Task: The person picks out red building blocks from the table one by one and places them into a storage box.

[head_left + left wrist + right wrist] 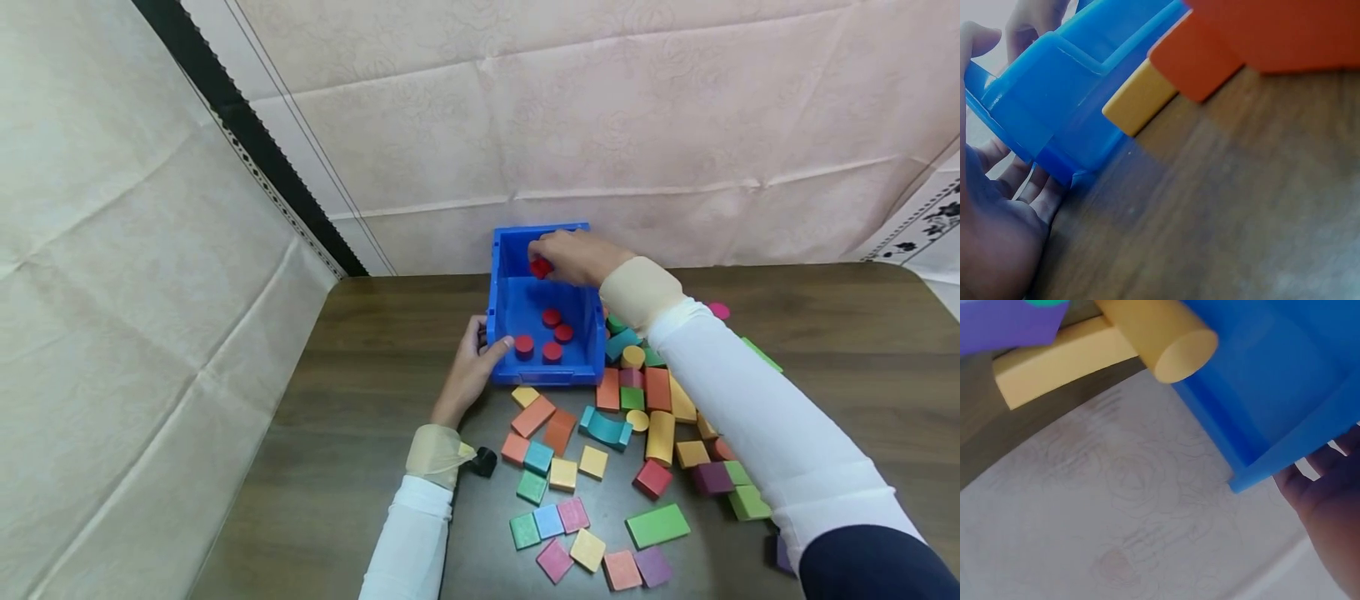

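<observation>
A blue plastic bin (525, 302) stands near the table's far edge, with several red round blocks (552, 352) on its floor toward the near end. My left hand (471, 367) grips the bin's left side, thumb over the rim; in the left wrist view the fingers of that hand (1004, 244) reach along the bin's outer wall (1054, 94). Above the bin's far part, my right hand (577, 254) pinches another red round block (540, 267) between thumb and fingers. The right wrist view catches only part of this hand (1335, 506) beyond the bin's rim.
Many coloured wooden blocks lie right of and in front of the bin, among them a teal arch (605, 428), a yellow cylinder (660, 438) and a green slab (657, 526). A pale cloth (600, 125) hangs behind the table. My right forearm crosses above the right-hand blocks.
</observation>
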Motion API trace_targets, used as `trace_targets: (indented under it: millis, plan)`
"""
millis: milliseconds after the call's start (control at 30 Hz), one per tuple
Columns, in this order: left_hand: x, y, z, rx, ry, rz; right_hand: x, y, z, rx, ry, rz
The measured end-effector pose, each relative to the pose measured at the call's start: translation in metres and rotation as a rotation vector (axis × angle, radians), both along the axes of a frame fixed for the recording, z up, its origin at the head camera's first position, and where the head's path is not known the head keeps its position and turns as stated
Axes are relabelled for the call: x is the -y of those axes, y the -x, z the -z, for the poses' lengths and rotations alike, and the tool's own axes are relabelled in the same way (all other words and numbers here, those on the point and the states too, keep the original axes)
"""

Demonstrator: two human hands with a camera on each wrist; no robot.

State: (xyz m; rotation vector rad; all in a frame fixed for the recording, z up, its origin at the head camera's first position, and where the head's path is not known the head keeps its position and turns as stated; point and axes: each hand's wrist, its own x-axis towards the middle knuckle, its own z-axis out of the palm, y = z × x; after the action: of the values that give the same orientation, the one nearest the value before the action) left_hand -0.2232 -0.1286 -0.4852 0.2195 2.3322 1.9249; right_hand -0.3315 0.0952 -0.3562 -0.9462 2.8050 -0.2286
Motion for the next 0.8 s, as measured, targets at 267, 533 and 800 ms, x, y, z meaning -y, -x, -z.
trace_targets:
  millis: [267, 533, 800]
  plan:
    - [-0.001, -0.002, -0.002, 0.006, 0.007, -0.007, 0.004, 0.009, 0.001, 0.048, -0.097, 0.079]
    - [-0.001, -0.003, -0.001, 0.010, -0.001, -0.001, 0.011, 0.016, 0.012, -0.005, -0.210, 0.068]
    - [0.000, -0.001, 0.001, -0.003, -0.032, 0.016, 0.017, 0.022, 0.019, -0.058, -0.342, 0.071]
